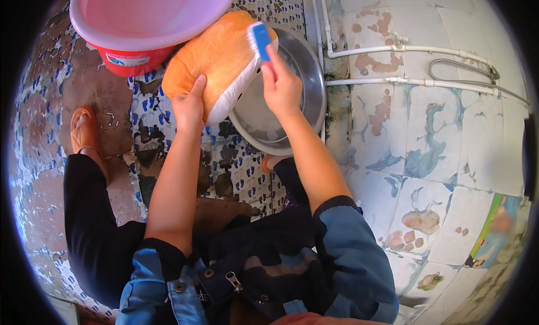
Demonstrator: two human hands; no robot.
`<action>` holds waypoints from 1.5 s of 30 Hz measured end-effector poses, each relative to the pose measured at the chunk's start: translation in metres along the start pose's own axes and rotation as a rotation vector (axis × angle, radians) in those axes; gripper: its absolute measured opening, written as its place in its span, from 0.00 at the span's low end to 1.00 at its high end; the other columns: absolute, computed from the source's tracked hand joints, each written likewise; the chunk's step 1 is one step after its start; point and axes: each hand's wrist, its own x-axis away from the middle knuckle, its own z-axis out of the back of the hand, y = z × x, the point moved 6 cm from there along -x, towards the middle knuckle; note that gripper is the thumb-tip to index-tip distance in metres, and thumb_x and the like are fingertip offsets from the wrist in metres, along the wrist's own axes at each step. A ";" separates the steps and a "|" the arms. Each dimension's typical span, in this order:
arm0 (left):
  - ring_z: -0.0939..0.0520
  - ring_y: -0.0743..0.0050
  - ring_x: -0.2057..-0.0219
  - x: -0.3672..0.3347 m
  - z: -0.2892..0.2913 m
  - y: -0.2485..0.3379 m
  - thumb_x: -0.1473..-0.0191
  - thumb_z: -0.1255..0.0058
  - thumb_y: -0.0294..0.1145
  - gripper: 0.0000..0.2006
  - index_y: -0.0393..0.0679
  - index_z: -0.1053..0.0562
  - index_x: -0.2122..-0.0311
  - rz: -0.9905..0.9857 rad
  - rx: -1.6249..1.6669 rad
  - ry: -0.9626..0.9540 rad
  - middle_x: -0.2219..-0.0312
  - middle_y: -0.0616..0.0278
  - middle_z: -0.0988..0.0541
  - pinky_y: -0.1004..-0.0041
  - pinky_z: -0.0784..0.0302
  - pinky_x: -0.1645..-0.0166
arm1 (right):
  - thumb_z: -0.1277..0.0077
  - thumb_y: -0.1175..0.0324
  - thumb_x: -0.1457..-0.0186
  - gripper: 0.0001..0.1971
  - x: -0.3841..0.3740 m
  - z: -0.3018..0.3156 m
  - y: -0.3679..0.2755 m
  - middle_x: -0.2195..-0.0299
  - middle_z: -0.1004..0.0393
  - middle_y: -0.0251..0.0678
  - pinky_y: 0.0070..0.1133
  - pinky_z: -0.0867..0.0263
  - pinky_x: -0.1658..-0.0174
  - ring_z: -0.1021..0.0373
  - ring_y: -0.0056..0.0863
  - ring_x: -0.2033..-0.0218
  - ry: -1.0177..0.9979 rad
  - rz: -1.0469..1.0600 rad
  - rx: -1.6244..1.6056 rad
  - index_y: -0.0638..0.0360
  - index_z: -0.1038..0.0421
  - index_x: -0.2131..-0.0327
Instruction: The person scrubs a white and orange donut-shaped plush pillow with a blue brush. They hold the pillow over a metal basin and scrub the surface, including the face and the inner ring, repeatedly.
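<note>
My left hand (189, 105) grips the near-left edge of an orange and white plush toy (216, 58), thumb on top and fingers beneath, out of sight. In my right hand (282, 89) is a scrubbing brush (262, 42) with a blue back and white bristles. Its bristles are at the plush toy's far right edge, where orange fur meets white; whether they press on it is hard to tell. The toy is held above the left part of a round metal basin (319, 94) and covers some of it. Dark marks show on the white fur.
A red tub (135, 64) with a pink basin (92, 35) on top stands at the far left, close to the toy. White pipes (365, 51) and a grey hose (449, 62) run along the tiled wall at the right. My sandalled foot (85, 128) rests on the worn, patterned floor.
</note>
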 end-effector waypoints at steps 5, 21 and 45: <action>0.21 0.68 0.63 -0.008 0.002 -0.003 0.49 0.44 0.28 0.16 0.27 0.29 0.58 0.051 0.068 -0.004 0.61 0.53 0.23 0.72 0.25 0.58 | 0.52 0.71 0.46 0.24 0.058 -0.043 -0.042 0.68 0.24 0.44 0.24 0.31 0.66 0.25 0.33 0.71 -0.200 0.137 -0.180 0.54 0.39 0.44; 0.22 0.70 0.64 0.012 -0.009 -0.019 0.51 0.42 0.32 0.18 0.24 0.28 0.62 -0.032 -0.187 -0.047 0.63 0.53 0.22 0.75 0.27 0.60 | 0.55 0.65 0.42 0.21 -0.001 -0.001 0.049 0.74 0.25 0.39 0.21 0.36 0.71 0.33 0.21 0.77 0.306 -0.246 -0.316 0.61 0.37 0.46; 0.23 0.70 0.62 0.013 0.019 -0.042 0.49 0.44 0.29 0.16 0.26 0.28 0.60 -0.095 -0.095 -0.034 0.62 0.54 0.23 0.75 0.28 0.58 | 0.51 0.65 0.45 0.20 0.011 0.018 0.018 0.68 0.23 0.37 0.19 0.36 0.65 0.29 0.23 0.71 -0.173 -0.365 -0.113 0.59 0.33 0.49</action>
